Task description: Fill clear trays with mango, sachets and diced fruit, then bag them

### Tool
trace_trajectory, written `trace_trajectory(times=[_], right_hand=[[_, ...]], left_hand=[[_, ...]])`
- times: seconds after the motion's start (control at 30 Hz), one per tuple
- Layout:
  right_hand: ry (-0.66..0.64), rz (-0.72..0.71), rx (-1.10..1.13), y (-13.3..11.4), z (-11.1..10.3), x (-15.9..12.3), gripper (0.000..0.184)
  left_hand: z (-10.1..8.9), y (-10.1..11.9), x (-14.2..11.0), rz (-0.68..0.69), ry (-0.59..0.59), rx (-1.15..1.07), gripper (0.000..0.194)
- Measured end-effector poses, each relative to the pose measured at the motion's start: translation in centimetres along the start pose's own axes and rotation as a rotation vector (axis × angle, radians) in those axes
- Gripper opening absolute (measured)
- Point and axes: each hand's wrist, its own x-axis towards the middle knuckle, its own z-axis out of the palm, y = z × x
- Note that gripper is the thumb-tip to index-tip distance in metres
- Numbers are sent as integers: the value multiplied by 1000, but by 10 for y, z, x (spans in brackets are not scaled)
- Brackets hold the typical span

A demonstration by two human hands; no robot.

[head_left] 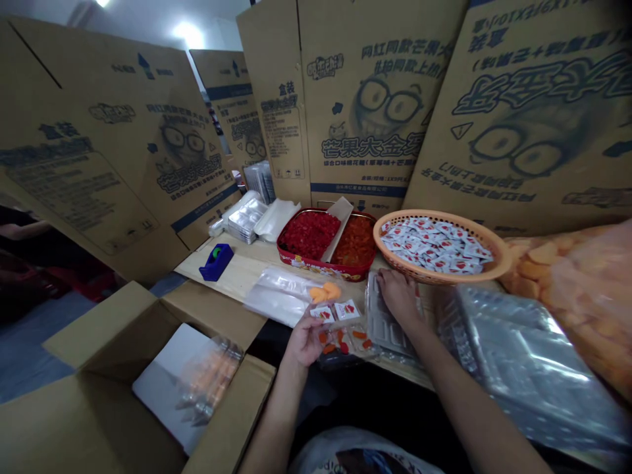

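Observation:
My left hand is closed on the edge of a clear plastic tray. In that tray lie two white sachets with red prints, red and orange candy pieces, and smooth orange pieces at the far end. My right hand rests on a stack of empty clear trays, just right of the filled one. Its fingers are apart and reach the far end of the stack; the fingertips are partly hidden.
Behind stand a red two-part box of red and orange candy and an orange basket of sachets. Plastic bags, a blue tape dispenser, more trays, an open carton and tall cardboard boxes surround the work.

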Motion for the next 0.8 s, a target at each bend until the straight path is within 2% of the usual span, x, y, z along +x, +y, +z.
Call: trace_trajectory(times=[0.27,0.5,0.63,0.8], right_hand=[[107,26,-103,2,0,-5,34],[19,-30,-86,6,6,1,32],[60,-5,-78,9,9,0,32],[167,-4,-63,13,14,-1,36]], left_hand=[[-4,3,2,-13,60,-11,54],[-10,3,1,-15,7,8,54],[-11,3,1,-15,-16,17,55],[-12,3,1,-17,26,13,56]])
